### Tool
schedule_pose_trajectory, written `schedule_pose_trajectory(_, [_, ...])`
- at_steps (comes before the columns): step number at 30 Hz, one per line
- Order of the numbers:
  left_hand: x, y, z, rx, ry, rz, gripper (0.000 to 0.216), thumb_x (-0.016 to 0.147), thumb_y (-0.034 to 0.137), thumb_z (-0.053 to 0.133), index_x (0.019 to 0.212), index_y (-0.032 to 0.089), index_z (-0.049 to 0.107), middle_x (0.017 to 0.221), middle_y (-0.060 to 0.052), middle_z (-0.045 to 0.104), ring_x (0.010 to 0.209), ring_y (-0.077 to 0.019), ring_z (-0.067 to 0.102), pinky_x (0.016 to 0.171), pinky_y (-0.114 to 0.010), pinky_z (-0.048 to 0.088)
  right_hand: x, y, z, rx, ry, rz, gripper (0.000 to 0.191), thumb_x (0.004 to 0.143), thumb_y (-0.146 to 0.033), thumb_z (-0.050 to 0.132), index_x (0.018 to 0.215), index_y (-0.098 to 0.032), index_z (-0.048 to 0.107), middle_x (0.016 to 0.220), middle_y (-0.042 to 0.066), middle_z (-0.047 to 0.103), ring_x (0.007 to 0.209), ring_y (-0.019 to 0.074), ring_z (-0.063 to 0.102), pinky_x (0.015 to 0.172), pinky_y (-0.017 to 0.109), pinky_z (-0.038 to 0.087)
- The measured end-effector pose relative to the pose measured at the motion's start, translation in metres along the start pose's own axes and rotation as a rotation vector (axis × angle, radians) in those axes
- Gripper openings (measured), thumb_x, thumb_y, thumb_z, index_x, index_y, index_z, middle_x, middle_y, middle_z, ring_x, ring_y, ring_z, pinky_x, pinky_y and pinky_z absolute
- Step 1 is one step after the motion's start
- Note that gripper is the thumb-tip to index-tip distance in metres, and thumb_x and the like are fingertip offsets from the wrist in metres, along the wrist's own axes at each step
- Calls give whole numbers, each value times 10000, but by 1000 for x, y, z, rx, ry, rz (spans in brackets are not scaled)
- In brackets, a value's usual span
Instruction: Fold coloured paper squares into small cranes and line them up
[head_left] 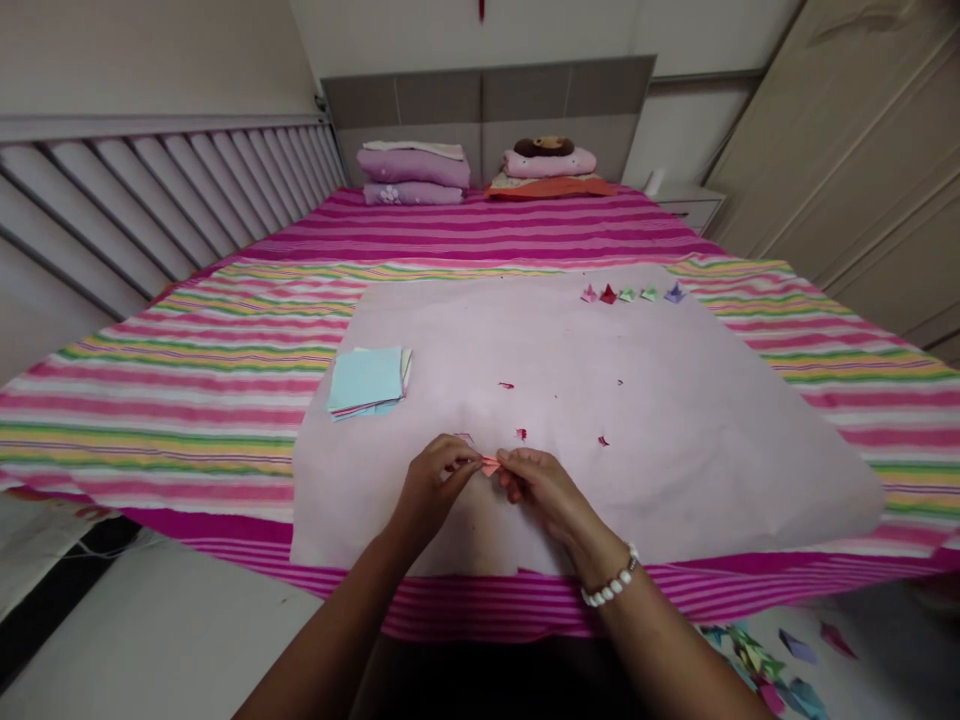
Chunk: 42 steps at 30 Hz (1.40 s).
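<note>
Pinching orange-pink paper (490,466) from both ends

So the left hand (441,478) has one end of the paper between thumb and fingers, and the right hand (538,484) grips the other. It's at the near part of the big sheet (712,400); can't tell if it's touching. White bracelet (613,583) on the right wrist, btw. Red scraps (521,434) lie just past the fingers. Left of those there's a stack of squares (366,378), blue on top, and five folded shapes (628,294) sit in a row near the sheet's far right corner.
</note>
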<state>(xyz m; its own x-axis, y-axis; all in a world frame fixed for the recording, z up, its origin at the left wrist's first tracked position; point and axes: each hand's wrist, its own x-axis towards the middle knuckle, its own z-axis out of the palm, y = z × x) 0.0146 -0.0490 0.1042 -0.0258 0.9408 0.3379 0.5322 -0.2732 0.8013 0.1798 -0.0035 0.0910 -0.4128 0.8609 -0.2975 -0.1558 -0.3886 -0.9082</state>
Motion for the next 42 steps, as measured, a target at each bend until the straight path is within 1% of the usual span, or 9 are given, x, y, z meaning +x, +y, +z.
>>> schedule_pose_trajectory(3, [8,-9,5,-14,21,-78,86,841,196,583,797,179,654,862,-27,640,642,-108,574,603,-234,462,8,3,-6,-195,120,-204,270,727,-428,702,710,-161,661,600,-13,585,500,108,461,516,254,361])
schedule_pose_trajectory(6, [13,-18,10,-2,32,-116,96,845,206,573,795,178,650,839,-17,634,601,-99,557,577,-228,456,14,6,-11,-377,218,-502,170,749,-318,693,866,-195,704,762,16,614,616,139,514,594,278,424])
schedule_pose_trajectory(8, [17,-23,14,26,32,-104,95,844,203,573,797,181,652,818,-13,632,610,-103,558,585,-230,454,18,7,-12,-465,169,-641,154,770,-255,675,915,-212,709,866,40,626,664,147,542,626,290,454])
schedule_pose_trajectory(10, [21,-28,18,42,22,-84,82,834,189,582,797,184,656,803,-10,633,638,-112,565,610,-236,453,23,8,-12,-506,91,-688,150,791,-221,657,932,-221,708,909,53,633,703,155,571,637,293,470])
schedule_pose_trajectory(18, [24,-47,32,1,-6,-111,101,803,182,604,728,196,670,770,-9,657,694,-127,586,644,-241,452,42,23,-13,-600,82,-642,125,825,-161,564,749,-203,655,786,35,634,716,164,578,635,284,450])
schedule_pose_trajectory(26, [15,-57,37,-97,53,-270,74,775,244,620,783,185,665,784,-23,688,736,-150,639,669,-257,500,42,32,-12,-590,113,-548,93,791,-175,557,715,-190,609,679,2,607,596,136,516,560,251,402])
schedule_pose_trajectory(31, [11,-61,38,-143,104,-350,140,790,300,586,824,170,623,793,-42,693,689,-156,653,583,-249,508,42,33,-13,-558,173,-522,59,779,-185,548,736,-190,588,645,-15,576,565,133,489,526,243,380])
schedule_pose_trajectory(37, [13,-55,43,-71,131,-307,97,741,151,514,786,183,594,699,13,595,610,-117,552,569,-230,450,43,33,-15,-545,160,-566,161,737,-104,491,708,-197,619,726,13,598,677,159,543,627,276,425])
schedule_pose_trajectory(42, [12,-45,46,36,112,-217,165,711,70,478,722,189,592,776,-10,569,699,-138,526,636,-259,430,41,30,-15,-566,132,-663,206,748,-77,459,694,-199,616,747,30,594,739,176,567,690,302,446])
